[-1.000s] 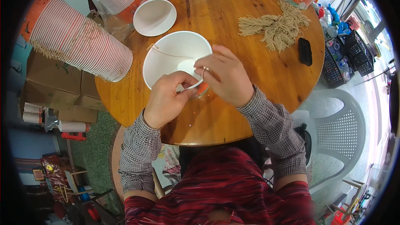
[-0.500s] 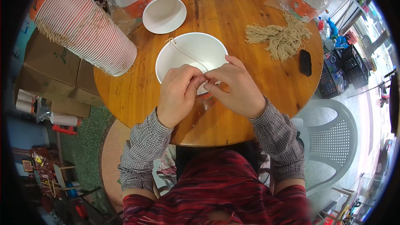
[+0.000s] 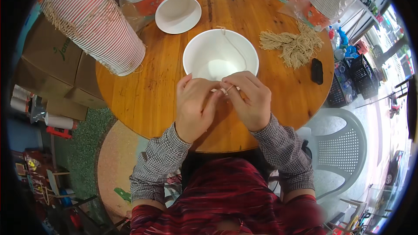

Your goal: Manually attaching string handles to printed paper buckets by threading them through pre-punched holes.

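A large white paper bucket [image 3: 204, 54] leans on the table with its mouth toward me. A thin tan cord [image 3: 235, 48] is fixed at its far rim and runs down inside toward my fingers. My left hand [image 3: 196, 106] and my right hand [image 3: 250, 100] meet at the bucket's near side, fingertips closed and almost touching. Between them they pinch the cord's near end, where a small loop shows. The fingers hide the near rim and the exact hold of each fingertip.
A tall leaning stack of buckets with cords [image 3: 102, 30] stands left. Behind the bucket lies another white bucket [image 3: 178, 15]. A tan cord bundle [image 3: 296, 45] and a small black object [image 3: 317, 71] lie right. Bagged bucket stacks [image 3: 326, 0] line the far edge.
The bucket has shifted to the right in view, its mouth showing more fully. Both hands have moved slightly nearer to me, still pinching at the cord's end, and a small loop now shows.
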`<state>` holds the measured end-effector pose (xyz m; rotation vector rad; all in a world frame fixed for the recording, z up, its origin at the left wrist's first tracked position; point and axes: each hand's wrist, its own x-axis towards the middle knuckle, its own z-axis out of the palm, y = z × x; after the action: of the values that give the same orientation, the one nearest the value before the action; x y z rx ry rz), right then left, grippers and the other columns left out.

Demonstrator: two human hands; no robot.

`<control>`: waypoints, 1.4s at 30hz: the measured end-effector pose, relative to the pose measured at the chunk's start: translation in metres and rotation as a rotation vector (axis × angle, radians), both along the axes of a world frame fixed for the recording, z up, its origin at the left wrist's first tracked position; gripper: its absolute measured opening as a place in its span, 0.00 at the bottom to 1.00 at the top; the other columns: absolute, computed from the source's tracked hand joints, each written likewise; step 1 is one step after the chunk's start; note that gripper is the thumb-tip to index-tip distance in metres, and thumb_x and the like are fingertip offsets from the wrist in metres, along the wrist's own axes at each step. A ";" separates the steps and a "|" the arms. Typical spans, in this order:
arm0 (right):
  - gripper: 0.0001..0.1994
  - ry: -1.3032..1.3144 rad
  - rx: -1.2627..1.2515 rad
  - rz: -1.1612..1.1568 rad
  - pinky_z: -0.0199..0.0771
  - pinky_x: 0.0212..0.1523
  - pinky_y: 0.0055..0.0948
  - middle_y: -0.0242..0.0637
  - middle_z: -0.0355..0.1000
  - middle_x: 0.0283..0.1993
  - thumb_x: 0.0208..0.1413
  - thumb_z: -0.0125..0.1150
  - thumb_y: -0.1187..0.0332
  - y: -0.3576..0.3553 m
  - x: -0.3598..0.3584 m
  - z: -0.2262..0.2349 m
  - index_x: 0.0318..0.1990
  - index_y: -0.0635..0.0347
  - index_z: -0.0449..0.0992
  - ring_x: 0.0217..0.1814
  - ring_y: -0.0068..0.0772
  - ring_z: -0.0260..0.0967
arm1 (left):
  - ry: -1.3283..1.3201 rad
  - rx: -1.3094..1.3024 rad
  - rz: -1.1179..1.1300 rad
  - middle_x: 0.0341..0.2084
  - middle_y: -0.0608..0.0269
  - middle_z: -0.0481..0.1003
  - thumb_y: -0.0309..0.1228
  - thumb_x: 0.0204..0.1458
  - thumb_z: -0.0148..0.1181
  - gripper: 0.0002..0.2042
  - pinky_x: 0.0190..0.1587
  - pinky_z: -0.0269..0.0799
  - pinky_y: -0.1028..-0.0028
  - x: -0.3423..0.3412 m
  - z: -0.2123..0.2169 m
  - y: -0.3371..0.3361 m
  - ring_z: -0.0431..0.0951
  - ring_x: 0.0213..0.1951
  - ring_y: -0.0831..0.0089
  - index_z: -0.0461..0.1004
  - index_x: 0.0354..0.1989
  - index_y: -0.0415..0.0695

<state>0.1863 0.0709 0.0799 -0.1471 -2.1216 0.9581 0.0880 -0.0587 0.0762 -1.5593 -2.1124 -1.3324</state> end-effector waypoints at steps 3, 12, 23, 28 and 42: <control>0.06 0.041 -0.016 0.030 0.77 0.34 0.28 0.40 0.74 0.36 0.52 0.59 0.77 -0.001 -0.003 0.000 0.38 0.63 0.77 0.34 0.36 0.76 | -0.130 0.009 -0.036 0.28 0.68 0.76 0.27 0.53 0.58 0.04 0.59 0.53 0.61 -0.006 -0.002 0.002 0.75 0.36 0.71 0.77 0.36 0.45; 0.06 0.073 -0.091 -0.038 0.76 0.37 0.29 0.39 0.75 0.37 0.51 0.64 0.77 0.004 -0.001 0.012 0.37 0.61 0.77 0.38 0.36 0.75 | -0.392 0.063 -0.103 0.22 0.67 0.76 0.28 0.51 0.61 0.03 0.55 0.57 0.65 -0.017 -0.002 0.005 0.74 0.29 0.73 0.78 0.31 0.44; 0.06 -0.252 -0.072 0.181 0.73 0.43 0.25 0.38 0.77 0.38 0.51 0.60 0.79 0.040 -0.013 0.031 0.38 0.66 0.78 0.40 0.27 0.74 | -0.341 -0.010 -0.303 0.24 0.65 0.76 0.27 0.50 0.62 0.03 0.45 0.62 0.70 -0.019 0.007 0.004 0.72 0.32 0.70 0.79 0.29 0.42; 0.12 -0.003 -0.090 0.121 0.71 0.47 0.27 0.39 0.74 0.44 0.50 0.54 0.83 0.040 0.008 0.022 0.43 0.64 0.77 0.46 0.31 0.71 | -0.583 0.031 -0.259 0.24 0.65 0.76 0.28 0.50 0.63 0.03 0.43 0.64 0.72 -0.017 0.006 0.001 0.71 0.33 0.72 0.79 0.29 0.42; 0.05 -0.032 -0.016 0.119 0.66 0.46 0.30 0.32 0.74 0.33 0.47 0.64 0.79 0.027 0.012 0.010 0.31 0.59 0.76 0.40 0.32 0.68 | -0.528 0.011 -0.256 0.26 0.65 0.77 0.26 0.51 0.62 0.04 0.41 0.67 0.73 -0.015 0.010 0.003 0.71 0.33 0.74 0.79 0.33 0.41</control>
<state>0.1982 0.0981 0.0897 -0.0451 -2.1721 1.0479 0.0733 -0.0561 0.0864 -1.6545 -2.2214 -2.0284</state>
